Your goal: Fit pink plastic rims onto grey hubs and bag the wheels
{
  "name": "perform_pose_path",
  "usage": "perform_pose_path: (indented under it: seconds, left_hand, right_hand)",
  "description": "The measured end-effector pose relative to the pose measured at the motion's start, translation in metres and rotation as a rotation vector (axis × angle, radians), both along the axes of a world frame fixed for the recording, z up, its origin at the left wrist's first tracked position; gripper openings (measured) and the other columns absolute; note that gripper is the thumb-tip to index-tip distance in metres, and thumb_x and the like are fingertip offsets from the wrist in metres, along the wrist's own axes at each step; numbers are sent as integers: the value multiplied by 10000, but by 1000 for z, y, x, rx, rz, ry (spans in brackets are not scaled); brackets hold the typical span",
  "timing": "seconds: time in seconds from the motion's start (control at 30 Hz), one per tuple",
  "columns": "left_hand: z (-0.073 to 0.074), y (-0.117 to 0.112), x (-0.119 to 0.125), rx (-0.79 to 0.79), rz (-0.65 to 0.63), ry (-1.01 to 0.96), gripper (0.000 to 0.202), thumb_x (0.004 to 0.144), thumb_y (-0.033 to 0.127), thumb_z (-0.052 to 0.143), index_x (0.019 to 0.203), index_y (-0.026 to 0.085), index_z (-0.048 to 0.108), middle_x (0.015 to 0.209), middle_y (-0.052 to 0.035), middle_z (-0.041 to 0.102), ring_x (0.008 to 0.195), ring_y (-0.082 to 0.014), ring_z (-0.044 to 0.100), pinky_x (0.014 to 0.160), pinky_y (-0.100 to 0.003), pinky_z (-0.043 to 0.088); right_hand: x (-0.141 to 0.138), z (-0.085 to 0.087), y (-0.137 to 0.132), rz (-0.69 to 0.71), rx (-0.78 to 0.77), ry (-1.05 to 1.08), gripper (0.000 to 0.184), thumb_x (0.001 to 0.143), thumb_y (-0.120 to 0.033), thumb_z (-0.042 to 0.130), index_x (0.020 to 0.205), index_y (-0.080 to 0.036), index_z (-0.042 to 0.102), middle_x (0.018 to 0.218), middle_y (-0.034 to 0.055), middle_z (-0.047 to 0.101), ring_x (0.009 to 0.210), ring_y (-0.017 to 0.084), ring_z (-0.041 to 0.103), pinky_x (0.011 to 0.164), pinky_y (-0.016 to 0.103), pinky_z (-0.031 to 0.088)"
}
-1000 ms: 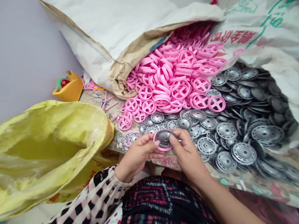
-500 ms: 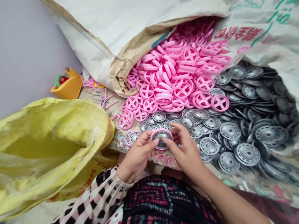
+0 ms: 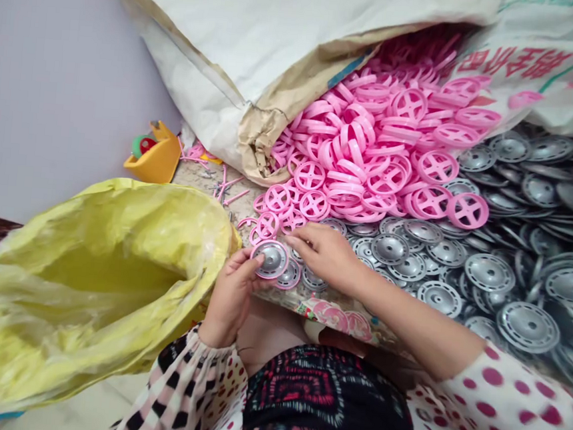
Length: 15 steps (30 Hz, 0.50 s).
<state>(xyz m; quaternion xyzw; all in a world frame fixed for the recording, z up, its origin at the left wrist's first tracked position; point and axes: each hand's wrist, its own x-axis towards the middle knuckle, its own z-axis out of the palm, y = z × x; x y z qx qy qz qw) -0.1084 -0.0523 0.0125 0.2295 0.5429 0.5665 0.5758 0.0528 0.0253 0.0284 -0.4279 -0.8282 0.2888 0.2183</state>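
The left hand [image 3: 234,289] pinches a pink-rimmed grey disc [image 3: 272,259], seemingly fitted together, over the counter [image 3: 284,298], while the right hand [image 3: 327,255], its hold unclear, is beside the pink rings [image 3: 346,187], where the next move likely calls for plucking just one.

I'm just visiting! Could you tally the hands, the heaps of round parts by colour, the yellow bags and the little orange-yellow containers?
Hands: 2, the left hand and the right hand
Pink ring heap: 1
Grey disc heap: 1
Yellow bag: 1
Orange-yellow container: 1
Total: 6 (single parts overlap too much to count)
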Motion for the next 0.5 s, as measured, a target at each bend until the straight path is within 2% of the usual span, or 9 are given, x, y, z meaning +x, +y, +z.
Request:
perform_pose_path:
  seconds: [0.07,0.13,0.23,0.3,0.4,0.5]
  left_hand:
    - [-4,-2,-9,14,44,80,285,699,293,742,928,162,635,907,-8,648,747,-121,603,651,-247,547]
    - [-10,-4,-14,46,63,221,324,740,328,706,1011,165,635,992,-32,646,810,-136,605,676,-244,539]
    - [-25,-6,-16,95,120,514,391,800,356,636,1149,183,594,1101,-72,636,911,-173,608,692,-242,522]
    - [-34,-5,-18,107,156,674,425,825,352,600,1220,203,552,1099,-79,638,943,-190,613,718,-261,522]
    - [-44,-2,-23,99,128,854,436,856,354,552,1264,206,514,1029,-78,652,935,-203,627,781,-314,525]
    - [-47,1,-28,106,39,1090,411,879,335,516,1254,165,526,1073,-113,646,1015,-236,612,902,-390,492]
  right_hand:
    - [-15,1,18,-37,117,-161,276,941,-338,440,962,-181,666,971,95,701,906,230,608,806,349,412]
    - [-31,0,29,-103,152,-285,279,926,-338,453,1049,-162,632,990,130,702,910,264,620,784,367,427]
    - [-54,-7,35,-164,87,-365,288,911,-303,452,1123,-156,581,946,145,704,868,282,645,706,356,445]
    - [-62,-12,36,-180,49,-376,291,903,-240,437,1157,-167,558,924,137,705,849,278,656,680,346,444]
    - [-60,-18,38,-227,12,-272,307,883,-222,456,1175,-201,549,917,100,704,836,254,653,671,328,434]
    - [-42,-18,43,-282,-49,-4,280,839,-240,522,1111,-205,578,838,44,683,744,195,623,652,298,421]
